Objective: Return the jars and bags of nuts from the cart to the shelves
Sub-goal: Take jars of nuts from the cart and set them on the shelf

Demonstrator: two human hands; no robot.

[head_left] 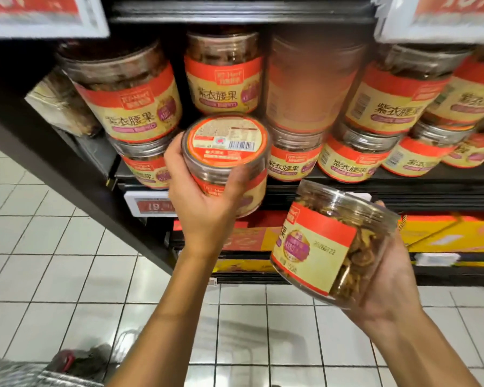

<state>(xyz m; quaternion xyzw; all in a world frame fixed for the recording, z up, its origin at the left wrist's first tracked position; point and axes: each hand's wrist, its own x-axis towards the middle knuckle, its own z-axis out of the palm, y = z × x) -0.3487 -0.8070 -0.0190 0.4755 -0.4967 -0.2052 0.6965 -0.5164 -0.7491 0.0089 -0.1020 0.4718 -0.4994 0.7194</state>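
My left hand (204, 202) grips a clear jar of nuts (227, 152) with a red and cream label, its round end with a barcode facing me, raised in front of the shelf's front edge. My right hand (386, 272) holds a second jar of nuts (327, 241) lower and to the right, tilted on its side, label toward me. On the dark shelf (403, 177) stand several matching jars stacked in two layers, such as the one at top left (129, 96) and one at top middle (224, 74).
A price tag (148, 205) hangs on the shelf edge left of my left hand. Red and yellow boxes (444, 233) fill the shelf below. White floor tiles (67, 275) spread beneath. A grey cart corner (25, 372) shows bottom left. Red promotional signs (39, 12) hang overhead.
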